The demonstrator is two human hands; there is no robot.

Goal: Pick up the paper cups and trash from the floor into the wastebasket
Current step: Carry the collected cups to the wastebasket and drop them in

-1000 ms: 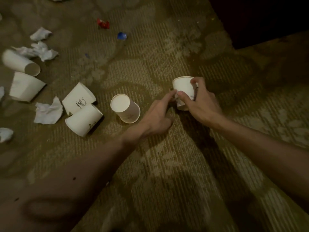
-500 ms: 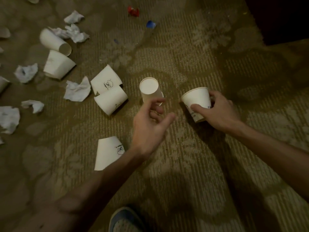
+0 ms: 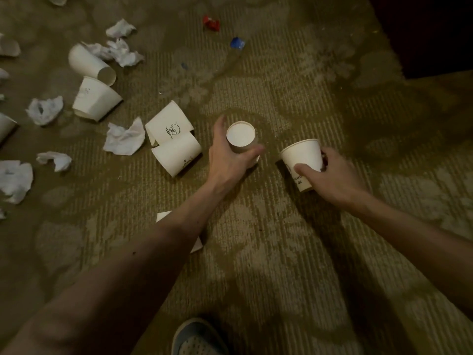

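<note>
Carpet strewn with cups, tissues toward nine o'clock.
Centre: left hand grips inverted cup; right hand grips open cup.

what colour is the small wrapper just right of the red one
The small wrapper is blue, clearest in the head view.

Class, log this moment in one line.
left hand: grips upside-down cup | right hand: holds second cup | carpet: crumpled paper
</note>
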